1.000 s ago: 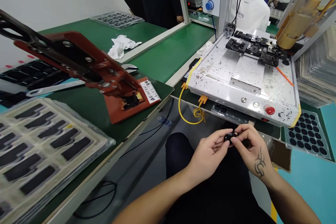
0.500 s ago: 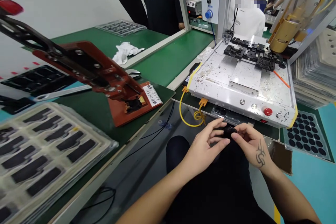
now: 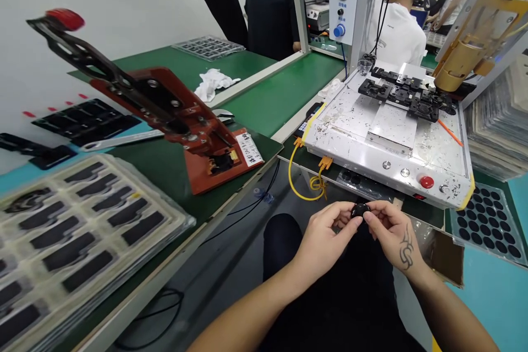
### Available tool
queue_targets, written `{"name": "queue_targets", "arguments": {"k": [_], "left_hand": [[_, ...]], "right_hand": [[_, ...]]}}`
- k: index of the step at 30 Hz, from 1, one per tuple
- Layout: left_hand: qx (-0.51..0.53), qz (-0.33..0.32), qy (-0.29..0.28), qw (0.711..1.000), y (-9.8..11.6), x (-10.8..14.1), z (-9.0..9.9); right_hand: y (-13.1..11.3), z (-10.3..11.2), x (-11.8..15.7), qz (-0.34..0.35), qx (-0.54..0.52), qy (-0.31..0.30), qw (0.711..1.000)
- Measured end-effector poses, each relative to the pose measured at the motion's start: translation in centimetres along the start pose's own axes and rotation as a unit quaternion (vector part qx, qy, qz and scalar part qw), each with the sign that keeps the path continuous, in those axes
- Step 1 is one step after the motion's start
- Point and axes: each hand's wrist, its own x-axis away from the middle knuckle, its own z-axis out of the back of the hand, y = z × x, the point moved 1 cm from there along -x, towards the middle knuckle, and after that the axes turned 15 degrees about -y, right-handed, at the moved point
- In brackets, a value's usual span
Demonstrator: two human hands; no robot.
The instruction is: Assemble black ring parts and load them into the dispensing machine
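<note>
Between both hands, above my lap, is a small glossy black round part [image 3: 359, 210]. My left hand [image 3: 328, 236] pinches its left side with thumb and fingers, the fingers curled in. On the other side my right hand [image 3: 390, 228], with a dark marking on its back, grips the part by thumb and fingertips. Its underside is hidden by the fingers. Just beyond the hands is the front edge of a white machine base [image 3: 350, 146] carrying black fixtures [image 3: 406, 93].
A red toggle press [image 3: 206, 146] stands on the left bench, behind stacked trays of black parts [image 3: 99, 236]. A sheet of black discs [image 3: 489, 220] lies at right beside an open cardboard box [image 3: 445, 256]. A yellow cable [image 3: 291, 176] hangs below the machine. Other people sit and stand beyond.
My left fingers have closed in on the black round part, which now sits gripped from both sides. The view has shifted, so the surroundings appear further right and slightly lower.
</note>
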Motion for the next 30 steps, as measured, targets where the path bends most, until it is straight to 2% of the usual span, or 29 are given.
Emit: {"name": "queue_targets", "arguments": {"k": [4,7,13,16,18,20,21,22,23,24,26,27,28,30], "left_hand": [[0.028,0.007,-0.024,0.999,0.0,-0.1,0.1],[-0.003,-0.016,-0.021,1.000,0.1,-0.2,0.3],[-0.093,-0.063,0.048,0.993,-0.1,0.8,0.0],[-0.134,-0.106,0.072,0.983,0.1,1.8,0.7],[-0.205,-0.124,0.118,0.964,0.4,2.9,3.4],[-0.299,-0.085,0.246,0.918,0.7,5.3,8.4],[-0.341,-0.036,0.337,0.877,0.9,7.1,11.6],[-0.375,0.047,0.430,0.820,1.1,9.4,14.9],[-0.393,0.145,0.513,0.749,1.4,12.1,18.2],[-0.389,0.191,0.560,0.706,1.6,14.8,21.2],[-0.371,0.260,0.601,0.658,1.6,20.3,25.9],[-0.354,0.303,0.610,0.640,1.4,22.8,27.5],[-0.334,0.347,0.606,0.632,0.9,25.0,28.7],[-0.298,0.421,0.579,0.632,-0.5,28.0,29.8]], "right_hand": [[-0.2,-0.2,0.0,0.004,0.019,-0.016,1.000],[-0.3,-0.2,-0.1,0.018,0.044,-0.025,0.999],[0.4,-0.3,-0.8,0.052,0.104,-0.045,0.992],[1.2,-0.3,-1.5,0.058,0.109,-0.094,0.988],[1.9,-0.1,-2.1,0.085,0.075,-0.138,0.984],[3.0,0.4,-2.8,0.093,0.059,-0.162,0.981],[3.6,0.9,-3.0,0.083,0.070,-0.152,0.982],[4.4,1.4,-3.1,0.065,0.088,-0.145,0.983],[5.2,1.9,-3.2,0.047,0.107,-0.138,0.983],[6.0,2.4,-3.3,0.032,0.119,-0.138,0.983],[7.7,3.1,-3.4,0.020,0.127,-0.150,0.980],[8.5,3.3,-3.6,0.019,0.127,-0.157,0.979],[9.2,3.4,-3.8,0.021,0.130,-0.164,0.978],[10.3,3.2,-4.4,0.025,0.144,-0.175,0.974]]}}
